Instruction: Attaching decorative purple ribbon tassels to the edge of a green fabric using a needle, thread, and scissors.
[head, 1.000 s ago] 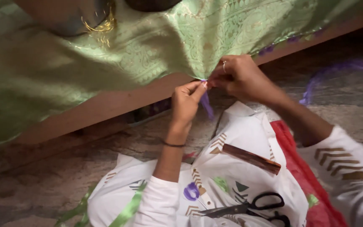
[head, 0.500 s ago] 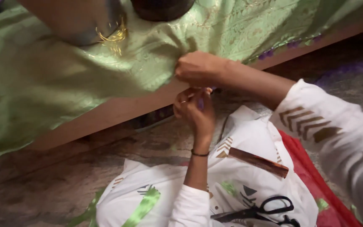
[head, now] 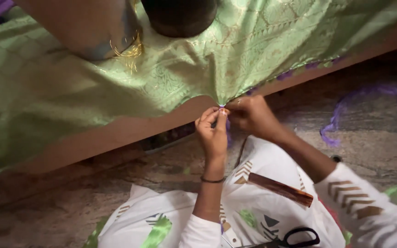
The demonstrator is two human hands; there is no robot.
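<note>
Both hands meet at the hanging edge of a green patterned cloth (head: 263, 50). The left hand (head: 213, 133) pinches a thin purple thread (head: 228, 131) at the edge, fingertips closed on it. The right hand (head: 252, 117) closes on the cloth edge just beside that pinch. Below the wrists, a brown comb (head: 281, 189) and black scissors (head: 295, 239) lie on the lap.

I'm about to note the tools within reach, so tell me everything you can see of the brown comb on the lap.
The comb is a long, straight, reddish-brown bar with fine, closely set teeth along one long edge; it looks like plastic. It lies flat and slanted on the white patterned cloth over the person's lap, its far end nearer the left hand, its near end towards the right sleeve. Neither hand touches it. The black scissors lie apart from it, closer to the camera.
</note>
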